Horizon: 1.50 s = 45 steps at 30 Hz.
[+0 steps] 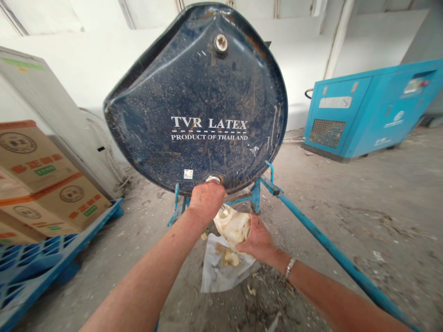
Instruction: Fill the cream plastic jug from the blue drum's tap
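A dark blue latex drum lies on its side on a blue metal stand, its lettered end facing me. Near the drum's bottom rim, my left hand is closed around the tap; its fingers cover most of the fitting. Below it, my right hand grips a whitish, stained plastic bottle, tilted with its mouth up under the tap. Whether liquid is flowing I cannot tell. On the floor beneath lies a white sheet with a yellowish stain or residue on it.
Cardboard boxes stand on a blue pallet at the left, beside a pale cabinet. A blue machine sits at the back right. The stand's long blue bar slants down past my right arm.
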Each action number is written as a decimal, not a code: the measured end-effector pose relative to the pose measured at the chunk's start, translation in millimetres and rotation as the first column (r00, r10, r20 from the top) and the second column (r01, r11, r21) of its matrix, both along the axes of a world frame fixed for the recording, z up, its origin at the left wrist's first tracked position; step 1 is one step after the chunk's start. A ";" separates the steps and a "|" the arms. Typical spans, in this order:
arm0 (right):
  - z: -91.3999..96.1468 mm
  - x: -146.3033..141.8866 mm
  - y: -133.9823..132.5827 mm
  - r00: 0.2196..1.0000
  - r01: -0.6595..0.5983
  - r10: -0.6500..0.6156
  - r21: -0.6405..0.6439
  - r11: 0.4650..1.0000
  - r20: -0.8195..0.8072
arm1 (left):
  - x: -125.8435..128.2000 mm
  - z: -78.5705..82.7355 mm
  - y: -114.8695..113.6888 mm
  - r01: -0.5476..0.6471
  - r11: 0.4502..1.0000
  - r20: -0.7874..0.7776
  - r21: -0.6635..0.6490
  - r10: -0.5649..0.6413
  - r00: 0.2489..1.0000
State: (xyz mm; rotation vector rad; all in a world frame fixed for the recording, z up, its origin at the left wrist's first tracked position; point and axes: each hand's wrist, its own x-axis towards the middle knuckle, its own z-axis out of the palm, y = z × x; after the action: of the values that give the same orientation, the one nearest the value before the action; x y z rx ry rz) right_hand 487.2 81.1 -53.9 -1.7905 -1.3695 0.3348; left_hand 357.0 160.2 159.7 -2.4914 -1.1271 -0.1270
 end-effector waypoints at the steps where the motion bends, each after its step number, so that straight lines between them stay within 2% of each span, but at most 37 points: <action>1: 0.4 0.0 -0.2 1.000 0.000 0.000 0.003 1.000 -0.002 | -0.2 0.0 0.1 0.001 1.000 0.000 0.002 -0.001 1.000; 23: 4.8 -1.8 -2.5 1.000 0.001 -0.001 -0.017 1.000 0.006 | -0.3 -2.5 -1.8 -0.003 1.000 0.000 0.012 0.003 1.000; 45: -16.1 -8.8 2.8 0.999 0.040 -0.040 0.020 0.999 0.017 | -0.4 -6.2 1.8 -0.021 1.000 0.017 -0.019 0.022 1.000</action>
State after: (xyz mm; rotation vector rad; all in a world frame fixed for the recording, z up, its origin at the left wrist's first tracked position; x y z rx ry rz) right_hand 478.4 84.0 -70.0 -1.8062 -1.3430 0.2838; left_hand 356.5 162.0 153.5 -2.4987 -1.1673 -0.1326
